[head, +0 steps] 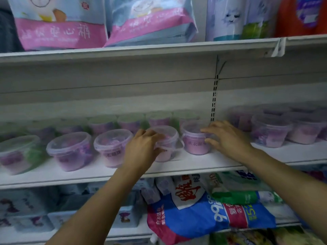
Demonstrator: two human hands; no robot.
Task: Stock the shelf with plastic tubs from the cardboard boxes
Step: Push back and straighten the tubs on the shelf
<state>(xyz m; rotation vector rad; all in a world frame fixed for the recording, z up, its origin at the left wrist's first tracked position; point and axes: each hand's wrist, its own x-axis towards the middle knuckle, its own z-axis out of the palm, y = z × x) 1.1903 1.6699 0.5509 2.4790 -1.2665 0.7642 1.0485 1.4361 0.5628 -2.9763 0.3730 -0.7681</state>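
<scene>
Two bare forearms reach up from the bottom edge to the middle shelf [185, 165], which is white, smooth metal.

Lower shelf, nearest: soft plastic bag [198, 216], crumpled, in blue, red and white, with large white digits and a red Chinese character, lying turned. Green pack [235, 197] just above it. Pale boxes [31, 221] to the left, print blurred.

Left hand [143, 147]: palm down, fingers curled over the lid and side of a tub [169, 133], grasping it. The tub is round, clear plastic with a snap lid, a thin clear handle hanging at its side and pink-purple contents. It stands upright in the front row of the middle shelf.

Right hand [228, 137]: fingers spread and fairly straight, fingertips touching the side of the second tub [193, 144], thumb low; no closed grasp. This tub is the same type, just right of the first. It has a dark label with characters too blurred to read.

Front-row tubs [70, 149] stand to the left, same shape; some have green in them. A back row [131, 121] stands behind, blurred. More tubs [269, 131] sit right of the slotted upright [214, 96].

Top shelf: glossy pink-and-blue packs [58, 23] with white characters, "安心" legible, and a smiling face. A lilac cat pack [228, 18] and an orange pack [300, 15] stand further right.
</scene>
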